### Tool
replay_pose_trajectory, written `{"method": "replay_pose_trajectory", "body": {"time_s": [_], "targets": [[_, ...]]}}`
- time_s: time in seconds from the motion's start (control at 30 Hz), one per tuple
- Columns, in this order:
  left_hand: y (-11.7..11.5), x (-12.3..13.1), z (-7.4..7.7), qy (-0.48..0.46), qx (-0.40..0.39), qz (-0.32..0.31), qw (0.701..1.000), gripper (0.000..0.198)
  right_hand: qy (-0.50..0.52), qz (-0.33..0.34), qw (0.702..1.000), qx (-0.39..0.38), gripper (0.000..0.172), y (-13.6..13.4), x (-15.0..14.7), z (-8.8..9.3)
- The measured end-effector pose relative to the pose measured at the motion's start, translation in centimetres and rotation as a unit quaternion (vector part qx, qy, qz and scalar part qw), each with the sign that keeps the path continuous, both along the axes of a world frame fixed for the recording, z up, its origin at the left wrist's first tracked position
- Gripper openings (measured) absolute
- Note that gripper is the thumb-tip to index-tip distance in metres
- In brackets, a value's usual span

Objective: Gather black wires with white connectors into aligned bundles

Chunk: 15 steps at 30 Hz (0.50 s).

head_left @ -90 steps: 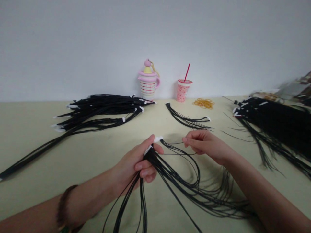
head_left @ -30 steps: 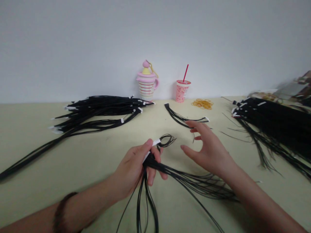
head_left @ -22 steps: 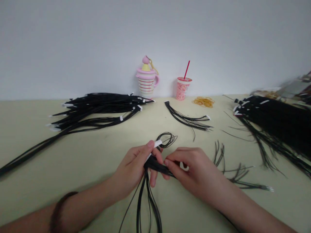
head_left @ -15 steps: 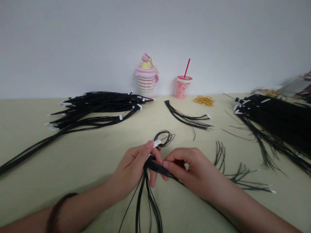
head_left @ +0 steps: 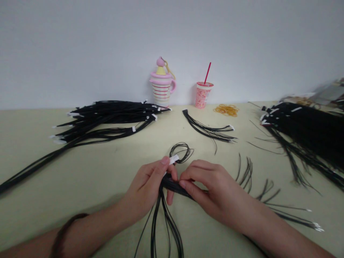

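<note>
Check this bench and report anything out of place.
A tangled loop of thin black wire curls beyond the white tag of the bundle gripped by the left hand and right hand, unlike the straight strands below. Loose strands also lie splayed on the tabletop, apart from the heap.

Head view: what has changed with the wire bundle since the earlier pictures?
The right hand has moved from the thin strand it was pulling to pinch the black wire bundle beside the left hand, which keeps gripping it at the white tag. A wire loop stands above the tag, and strand ends lie out to the right. The left wire pile stayed put.
</note>
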<state>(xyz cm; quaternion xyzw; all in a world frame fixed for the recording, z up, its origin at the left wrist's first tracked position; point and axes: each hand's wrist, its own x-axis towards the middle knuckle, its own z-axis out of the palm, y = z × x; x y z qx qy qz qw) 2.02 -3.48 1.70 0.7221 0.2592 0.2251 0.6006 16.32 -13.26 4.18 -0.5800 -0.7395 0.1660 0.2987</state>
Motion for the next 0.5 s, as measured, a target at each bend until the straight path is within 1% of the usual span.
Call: {"method": "replay_pose_trajectory", "body": {"time_s": [0.1, 0.17, 0.2, 0.27, 0.3, 0.33, 0.37, 0.4, 0.43, 0.47, 0.5], "targets": [[0.0, 0.0, 0.0, 0.008, 0.004, 0.010, 1.000, 0.042, -0.056, -0.016, 0.998, 0.008, 0.019, 0.0, -0.1, -0.1], [0.0, 0.1, -0.1, 0.010, 0.000, 0.018, 1.000, 0.043, -0.044, -0.023, 0.999, 0.009, 0.017, -0.1, -0.1, -0.1], [0.0, 0.2, -0.1, 0.008, -0.004, 0.021, 1.000, 0.044, -0.013, -0.027, 1.000, -0.002, 0.014, -0.1, 0.0, 0.0], [0.0, 0.3, -0.2, 0.006, -0.019, 0.031, 0.999, 0.045, 0.112, -0.024, 0.991, -0.064, 0.010, -0.3, 0.5, 0.4], [0.0, 0.4, -0.2, 0.008, -0.029, 0.039, 0.999, 0.046, 0.199, -0.007, 0.974, -0.110, 0.011, -0.4, 0.9, 0.7], [0.0, 0.5, -0.3, 0.012, -0.040, 0.049, 0.998, 0.047, 0.290, 0.018, 0.944, -0.155, 0.011, -0.5, 1.5, 1.1], [0.1, 0.5, -0.3, 0.018, -0.053, 0.059, 0.997, 0.047, 0.373, 0.045, 0.908, -0.188, 0.009, -0.6, 2.1, 1.5], [0.1, 0.6, -0.4, 0.019, -0.069, 0.070, 0.995, 0.048, 0.443, 0.065, 0.873, -0.195, 0.008, -0.8, 2.9, 1.9], [0.1, 0.6, -0.4, 0.015, -0.086, 0.080, 0.993, 0.048, 0.494, 0.063, 0.849, -0.173, 0.010, -1.0, 3.6, 2.2], [0.2, 0.6, -0.5, 0.007, -0.103, 0.089, 0.991, 0.047, 0.524, 0.037, 0.843, -0.114, 0.013, -1.1, 4.4, 2.6], [0.2, 0.7, -0.5, -0.004, -0.118, 0.097, 0.988, 0.045, 0.541, -0.014, 0.840, -0.039, 0.019, -1.3, 5.2, 3.0]]}}
